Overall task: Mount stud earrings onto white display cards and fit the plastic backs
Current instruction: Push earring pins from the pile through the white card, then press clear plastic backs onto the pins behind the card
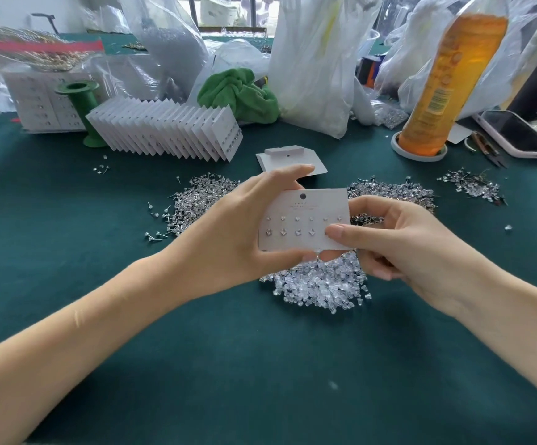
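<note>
A white display card (296,220) with two rows of small stud earrings is held above the green table. My left hand (244,226) grips its left edge, fingers behind the top and thumb under the bottom. My right hand (398,242) pinches the card's right side, thumb pressed on the lower right of its face, fingers curled behind. A heap of clear plastic backs (321,287) lies just below the card. Piles of loose studs lie to the left (196,200) and right (395,194) behind the hands.
A fanned row of filled cards (167,130) stands at the back left beside a green spool (82,104). Blank cards (289,159) lie behind the hands. An orange bottle (446,85), plastic bags (312,59), a green cloth (238,94) and phones (517,133) crowd the back and right.
</note>
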A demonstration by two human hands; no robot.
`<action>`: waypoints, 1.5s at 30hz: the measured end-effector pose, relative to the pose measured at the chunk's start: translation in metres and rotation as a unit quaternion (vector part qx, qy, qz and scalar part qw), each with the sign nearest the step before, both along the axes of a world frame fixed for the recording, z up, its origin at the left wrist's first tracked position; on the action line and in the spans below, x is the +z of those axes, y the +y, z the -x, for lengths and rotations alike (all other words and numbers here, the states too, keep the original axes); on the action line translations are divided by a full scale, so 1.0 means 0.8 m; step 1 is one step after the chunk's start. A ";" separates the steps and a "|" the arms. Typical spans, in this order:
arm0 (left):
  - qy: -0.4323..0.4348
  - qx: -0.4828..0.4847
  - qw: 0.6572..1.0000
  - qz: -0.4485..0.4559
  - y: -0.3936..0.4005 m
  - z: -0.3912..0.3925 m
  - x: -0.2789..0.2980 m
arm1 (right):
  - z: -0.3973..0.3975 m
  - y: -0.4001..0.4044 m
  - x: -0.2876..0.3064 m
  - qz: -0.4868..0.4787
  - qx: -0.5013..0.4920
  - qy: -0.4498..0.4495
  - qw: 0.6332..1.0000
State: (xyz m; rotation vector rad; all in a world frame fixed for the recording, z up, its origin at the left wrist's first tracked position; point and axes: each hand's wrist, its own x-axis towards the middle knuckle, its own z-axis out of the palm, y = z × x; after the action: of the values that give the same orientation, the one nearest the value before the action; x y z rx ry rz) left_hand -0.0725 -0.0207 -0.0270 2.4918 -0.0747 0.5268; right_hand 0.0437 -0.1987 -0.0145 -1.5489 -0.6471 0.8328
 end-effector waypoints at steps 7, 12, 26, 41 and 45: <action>0.018 0.063 0.998 -0.002 0.043 -0.002 0.024 | -0.014 -0.003 0.000 -0.060 -0.082 0.002 0.995; 0.120 -0.007 0.992 -0.024 0.043 -0.003 0.014 | -0.014 -0.003 0.000 -0.089 -0.108 0.007 0.990; 0.137 -0.045 0.989 -0.041 0.042 -0.004 0.008 | -0.013 -0.006 -0.010 -0.110 -0.075 0.006 0.991; 0.092 0.011 0.993 0.069 0.036 -0.004 0.013 | -0.011 -0.005 -0.019 -0.113 -0.062 -0.035 0.991; 0.093 0.025 0.982 0.162 0.039 -0.006 0.014 | -0.005 -0.006 -0.019 -0.129 -0.069 -0.116 0.982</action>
State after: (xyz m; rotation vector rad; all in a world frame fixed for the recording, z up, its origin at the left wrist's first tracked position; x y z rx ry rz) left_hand -0.0679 0.0103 -0.0157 2.2140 0.1361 0.2964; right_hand 0.0478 -0.2033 -0.0301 -1.4441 -0.7745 0.4479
